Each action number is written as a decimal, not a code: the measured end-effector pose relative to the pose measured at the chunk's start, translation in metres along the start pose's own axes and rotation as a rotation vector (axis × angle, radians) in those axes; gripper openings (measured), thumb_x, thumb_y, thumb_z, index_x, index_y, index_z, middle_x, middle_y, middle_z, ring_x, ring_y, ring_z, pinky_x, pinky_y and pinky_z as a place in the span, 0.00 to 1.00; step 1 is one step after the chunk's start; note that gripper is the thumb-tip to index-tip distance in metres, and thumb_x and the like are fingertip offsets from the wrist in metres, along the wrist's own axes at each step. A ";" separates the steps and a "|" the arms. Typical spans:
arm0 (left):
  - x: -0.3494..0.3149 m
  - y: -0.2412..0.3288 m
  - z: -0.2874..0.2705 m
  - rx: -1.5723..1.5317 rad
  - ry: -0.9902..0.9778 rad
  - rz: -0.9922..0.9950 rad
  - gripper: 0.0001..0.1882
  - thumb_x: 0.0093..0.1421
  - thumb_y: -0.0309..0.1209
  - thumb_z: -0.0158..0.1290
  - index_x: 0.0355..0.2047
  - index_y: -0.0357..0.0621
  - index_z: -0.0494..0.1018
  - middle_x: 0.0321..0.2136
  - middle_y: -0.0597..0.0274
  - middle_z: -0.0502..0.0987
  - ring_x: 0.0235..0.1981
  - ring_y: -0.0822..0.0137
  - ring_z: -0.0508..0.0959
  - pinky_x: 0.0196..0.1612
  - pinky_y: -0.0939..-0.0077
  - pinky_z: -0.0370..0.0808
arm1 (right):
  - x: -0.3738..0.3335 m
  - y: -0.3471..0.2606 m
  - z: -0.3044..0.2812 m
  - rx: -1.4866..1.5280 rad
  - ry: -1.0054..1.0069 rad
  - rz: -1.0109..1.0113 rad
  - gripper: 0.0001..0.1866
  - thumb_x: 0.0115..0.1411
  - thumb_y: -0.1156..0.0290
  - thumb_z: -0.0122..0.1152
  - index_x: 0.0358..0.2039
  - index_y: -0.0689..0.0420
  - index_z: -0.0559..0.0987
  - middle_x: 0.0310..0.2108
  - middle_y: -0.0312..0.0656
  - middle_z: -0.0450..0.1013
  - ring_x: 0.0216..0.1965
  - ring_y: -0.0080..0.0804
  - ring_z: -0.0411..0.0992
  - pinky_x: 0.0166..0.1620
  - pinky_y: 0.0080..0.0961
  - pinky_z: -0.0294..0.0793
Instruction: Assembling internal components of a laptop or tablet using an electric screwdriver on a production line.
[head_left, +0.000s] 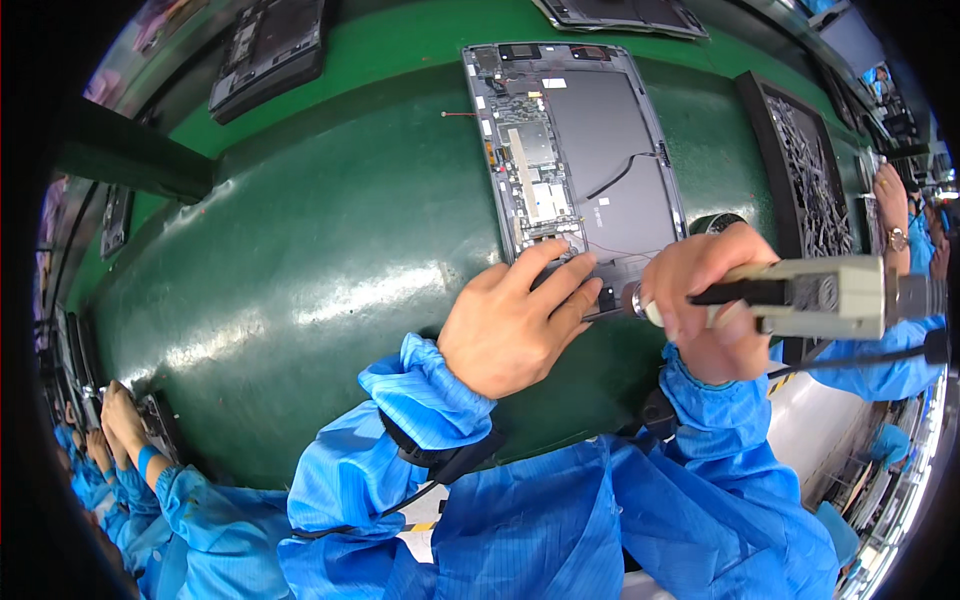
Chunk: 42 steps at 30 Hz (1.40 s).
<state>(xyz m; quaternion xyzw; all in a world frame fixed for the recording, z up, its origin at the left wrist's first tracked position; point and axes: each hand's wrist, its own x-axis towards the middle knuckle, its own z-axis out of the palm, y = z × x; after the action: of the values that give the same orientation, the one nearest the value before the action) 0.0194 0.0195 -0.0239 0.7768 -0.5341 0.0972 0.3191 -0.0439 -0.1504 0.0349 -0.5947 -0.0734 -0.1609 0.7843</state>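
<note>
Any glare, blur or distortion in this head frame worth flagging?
Head view: strong fisheye bending at the rim; white glare streaks on the green belt; the opened device is sharp, as are the left hand and right hand; rim people look smeared.

1. You can see a small white sticker (553, 83) near the top of the open grey device (610, 150) in front of you.
2. A tiny white sticker (604, 201) sits on its dark flat part, lower down.
3. A glowing screen (878, 80) stands far off at your upper right, too small to make out.
</note>
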 end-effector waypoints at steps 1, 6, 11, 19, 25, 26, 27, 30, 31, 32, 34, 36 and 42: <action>0.000 0.001 -0.001 0.004 -0.001 0.006 0.19 0.39 0.31 0.62 0.36 0.44 0.76 0.43 0.63 0.73 0.47 0.58 0.71 0.36 0.71 0.76 | -0.002 -0.002 0.004 -0.049 -0.014 0.009 0.16 0.47 0.67 0.67 0.28 0.61 0.69 0.21 0.44 0.70 0.24 0.27 0.70 0.32 0.26 0.71; 0.005 0.002 -0.004 -0.009 -0.029 0.027 0.18 0.42 0.32 0.61 0.37 0.42 0.76 0.43 0.62 0.73 0.48 0.60 0.70 0.36 0.71 0.75 | -0.005 -0.002 0.001 -0.319 -0.026 -0.022 0.20 0.49 0.59 0.68 0.26 0.60 0.67 0.14 0.37 0.65 0.16 0.27 0.65 0.26 0.28 0.70; 0.010 0.009 -0.005 0.017 -0.028 0.054 0.20 0.39 0.30 0.63 0.36 0.44 0.77 0.42 0.62 0.74 0.45 0.58 0.72 0.38 0.70 0.76 | -0.008 -0.006 -0.022 0.027 0.182 0.046 0.21 0.47 0.66 0.68 0.37 0.65 0.74 0.21 0.38 0.70 0.20 0.21 0.68 0.25 0.19 0.70; 0.015 0.019 -0.007 0.077 -0.118 -0.026 0.21 0.37 0.28 0.64 0.37 0.47 0.77 0.43 0.61 0.74 0.45 0.55 0.72 0.41 0.67 0.75 | 0.008 -0.022 -0.099 -0.092 0.715 -0.257 0.13 0.57 0.67 0.53 0.34 0.65 0.70 0.12 0.32 0.58 0.15 0.22 0.60 0.26 0.25 0.66; 0.020 0.020 -0.006 0.075 -0.144 -0.058 0.21 0.38 0.27 0.63 0.37 0.45 0.77 0.43 0.58 0.74 0.46 0.53 0.71 0.45 0.64 0.72 | 0.012 -0.017 -0.098 -0.187 0.750 -0.210 0.09 0.51 0.74 0.59 0.30 0.66 0.74 0.14 0.38 0.65 0.13 0.22 0.61 0.22 0.23 0.68; 0.021 0.020 -0.006 0.076 -0.154 -0.051 0.21 0.38 0.27 0.63 0.37 0.45 0.77 0.43 0.58 0.74 0.46 0.53 0.71 0.45 0.64 0.72 | 0.013 -0.017 -0.099 -0.182 0.741 -0.204 0.09 0.51 0.74 0.59 0.30 0.66 0.74 0.14 0.38 0.65 0.13 0.22 0.62 0.22 0.23 0.68; 0.020 0.020 -0.006 0.075 -0.157 -0.061 0.21 0.38 0.26 0.63 0.37 0.44 0.77 0.44 0.58 0.74 0.46 0.52 0.71 0.45 0.64 0.72 | 0.014 -0.015 -0.098 -0.175 0.729 -0.195 0.09 0.51 0.74 0.59 0.31 0.66 0.74 0.15 0.38 0.65 0.13 0.22 0.62 0.22 0.24 0.68; 0.019 0.020 -0.007 0.076 -0.164 -0.060 0.20 0.38 0.26 0.63 0.37 0.44 0.77 0.44 0.57 0.74 0.46 0.52 0.71 0.46 0.64 0.71 | 0.017 -0.012 -0.099 -0.162 0.710 -0.205 0.08 0.50 0.74 0.60 0.29 0.65 0.74 0.15 0.37 0.66 0.13 0.22 0.63 0.21 0.23 0.68; 0.019 0.020 -0.007 0.076 -0.159 -0.056 0.20 0.38 0.26 0.63 0.37 0.43 0.77 0.44 0.56 0.74 0.46 0.52 0.71 0.46 0.64 0.71 | 0.017 -0.012 -0.099 -0.180 0.686 -0.199 0.07 0.50 0.75 0.60 0.29 0.65 0.74 0.14 0.37 0.66 0.13 0.21 0.63 0.21 0.22 0.68; 0.019 0.020 -0.007 0.075 -0.164 -0.051 0.20 0.38 0.26 0.63 0.37 0.43 0.77 0.44 0.56 0.74 0.46 0.52 0.71 0.46 0.64 0.71 | 0.019 -0.014 -0.096 -0.189 0.697 -0.195 0.07 0.50 0.75 0.60 0.27 0.64 0.75 0.13 0.35 0.65 0.13 0.21 0.63 0.21 0.21 0.68; 0.018 0.021 -0.006 0.078 -0.152 -0.053 0.20 0.38 0.26 0.63 0.37 0.43 0.77 0.44 0.56 0.74 0.46 0.51 0.71 0.47 0.64 0.71 | 0.019 -0.014 -0.095 -0.207 0.693 -0.186 0.07 0.50 0.75 0.60 0.27 0.64 0.75 0.13 0.36 0.65 0.13 0.21 0.63 0.21 0.21 0.68; 0.017 0.021 -0.006 0.075 -0.152 -0.055 0.20 0.38 0.26 0.63 0.37 0.43 0.77 0.44 0.56 0.74 0.46 0.51 0.71 0.47 0.64 0.71 | 0.020 -0.012 -0.095 -0.224 0.682 -0.177 0.07 0.49 0.75 0.60 0.27 0.64 0.75 0.13 0.36 0.65 0.13 0.21 0.63 0.21 0.21 0.68; 0.017 0.020 -0.006 0.051 -0.153 -0.070 0.21 0.38 0.25 0.63 0.38 0.43 0.77 0.44 0.56 0.74 0.46 0.52 0.70 0.47 0.64 0.70 | 0.021 -0.011 -0.094 -0.193 0.722 -0.188 0.06 0.49 0.76 0.60 0.27 0.64 0.74 0.14 0.37 0.65 0.13 0.22 0.63 0.21 0.22 0.69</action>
<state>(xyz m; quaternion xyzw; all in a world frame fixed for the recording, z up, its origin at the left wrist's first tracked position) 0.0098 0.0053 -0.0026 0.8081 -0.5268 0.0398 0.2604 -0.0356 -0.2465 0.0249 -0.5615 0.1688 -0.4371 0.6820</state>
